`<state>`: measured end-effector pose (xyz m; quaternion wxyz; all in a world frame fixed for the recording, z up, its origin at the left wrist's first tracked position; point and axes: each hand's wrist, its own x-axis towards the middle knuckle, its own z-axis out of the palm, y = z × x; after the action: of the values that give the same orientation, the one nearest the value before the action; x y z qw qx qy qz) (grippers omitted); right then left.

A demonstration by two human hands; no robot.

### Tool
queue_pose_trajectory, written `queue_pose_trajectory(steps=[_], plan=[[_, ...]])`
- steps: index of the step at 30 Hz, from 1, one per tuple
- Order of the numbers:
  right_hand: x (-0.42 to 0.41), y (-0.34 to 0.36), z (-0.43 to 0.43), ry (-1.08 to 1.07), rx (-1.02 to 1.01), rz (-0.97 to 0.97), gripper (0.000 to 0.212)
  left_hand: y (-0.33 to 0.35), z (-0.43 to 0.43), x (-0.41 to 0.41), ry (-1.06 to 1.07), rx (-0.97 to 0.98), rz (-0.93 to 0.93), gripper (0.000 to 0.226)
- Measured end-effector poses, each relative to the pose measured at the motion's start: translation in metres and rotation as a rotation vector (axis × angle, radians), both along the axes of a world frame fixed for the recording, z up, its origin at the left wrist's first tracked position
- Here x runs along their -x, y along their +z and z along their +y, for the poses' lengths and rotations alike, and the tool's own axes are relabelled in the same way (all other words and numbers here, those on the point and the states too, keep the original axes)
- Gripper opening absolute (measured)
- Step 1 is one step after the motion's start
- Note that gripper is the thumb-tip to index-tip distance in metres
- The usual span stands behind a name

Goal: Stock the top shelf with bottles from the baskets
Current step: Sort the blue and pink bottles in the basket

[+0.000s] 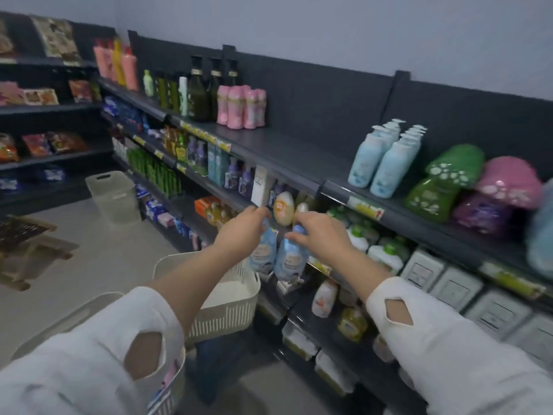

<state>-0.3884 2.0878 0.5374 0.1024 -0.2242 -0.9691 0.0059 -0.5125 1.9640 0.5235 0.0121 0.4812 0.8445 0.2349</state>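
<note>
My left hand point(245, 227) grips the top of a light blue bottle point(263, 253), which hangs below it. My right hand point(318, 232) holds a second light blue bottle point(291, 259) by its cap in the same way. Both bottles are in the air above a cream slatted basket point(223, 313) on the floor, in front of the lower shelves. The dark top shelf point(299, 154) has a bare stretch between a group of pink bottles point(242, 106) and a cluster of light blue pump bottles point(384, 158).
Green, pink and purple packs point(469, 187) lie on the top shelf at right. A second basket point(89, 319) sits near my left sleeve, and a pale bin point(112, 194) stands on the floor farther down the aisle. Lower shelves are packed with bottles and boxes.
</note>
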Motion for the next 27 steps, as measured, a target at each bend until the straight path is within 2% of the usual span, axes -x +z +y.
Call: queue_pose_trajectory(steps=[7,12,21,27], plan=[[-0.13,0.041,0.048,-0.247,-0.114,0.168,0.034,0.045,0.077,-0.107,-0.184,-0.182,-0.071,0.03],[-0.215,0.071,0.075,-0.432,-0.141,0.219,0.032,0.081,0.133,-0.176,-0.436,-0.265,-0.099,0.029],[-0.37,0.11,0.104,-0.847,-0.175,0.302,0.026,0.118,0.217,-0.315,-0.855,-0.343,-0.169,0.026],[-0.454,0.117,0.137,-1.016,-0.161,0.413,0.023,0.131,0.268,-0.399,-0.98,-0.363,-0.148,0.024]])
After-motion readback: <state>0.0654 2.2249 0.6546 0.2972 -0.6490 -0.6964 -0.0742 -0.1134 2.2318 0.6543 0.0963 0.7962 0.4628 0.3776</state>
